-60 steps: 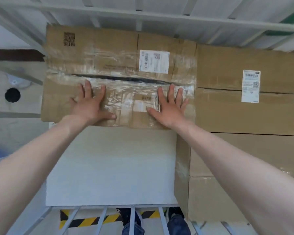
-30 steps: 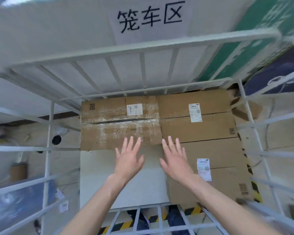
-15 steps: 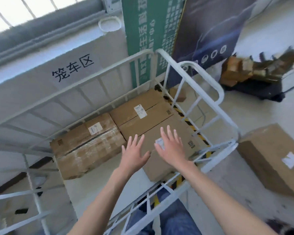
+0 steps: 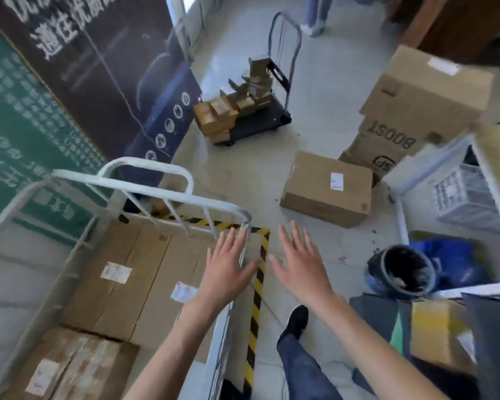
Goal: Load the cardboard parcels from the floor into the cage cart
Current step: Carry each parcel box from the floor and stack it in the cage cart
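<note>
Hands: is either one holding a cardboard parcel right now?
No. The left hand and right hand are open and empty, fingers spread.

hands [image 4: 266, 272] off taped parcel [image 4: 70, 368] | lifted, empty | view swung to floor parcel [image 4: 326, 189]

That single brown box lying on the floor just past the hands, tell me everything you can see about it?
The cardboard parcel is a plain brown rectangular box, closed and lying flat on the pale floor, turned at a slight angle. A small white label sits on its top face toward the right, and a small dark printed mark shows low on its front side. It looks intact. Neither hand touches it. Behind it to the right stands a stack of boxes, very close.
</note>
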The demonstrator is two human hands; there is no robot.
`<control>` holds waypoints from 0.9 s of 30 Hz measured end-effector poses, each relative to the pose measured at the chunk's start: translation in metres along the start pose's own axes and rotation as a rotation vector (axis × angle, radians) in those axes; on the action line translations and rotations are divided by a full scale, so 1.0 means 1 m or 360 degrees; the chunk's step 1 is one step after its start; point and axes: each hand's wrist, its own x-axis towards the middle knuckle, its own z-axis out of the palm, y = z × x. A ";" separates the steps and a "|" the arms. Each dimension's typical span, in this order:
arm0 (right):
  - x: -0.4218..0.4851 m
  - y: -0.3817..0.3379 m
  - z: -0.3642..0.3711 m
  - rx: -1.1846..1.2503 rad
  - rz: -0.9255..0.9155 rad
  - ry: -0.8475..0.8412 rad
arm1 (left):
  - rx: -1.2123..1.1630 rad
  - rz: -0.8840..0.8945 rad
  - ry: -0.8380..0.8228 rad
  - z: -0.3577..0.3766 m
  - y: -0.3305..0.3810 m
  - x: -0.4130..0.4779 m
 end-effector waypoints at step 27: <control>0.279 0.330 -0.157 0.0389 0.0715 0.0126 | -0.0023 0.0099 -0.0536 0.152 0.239 0.449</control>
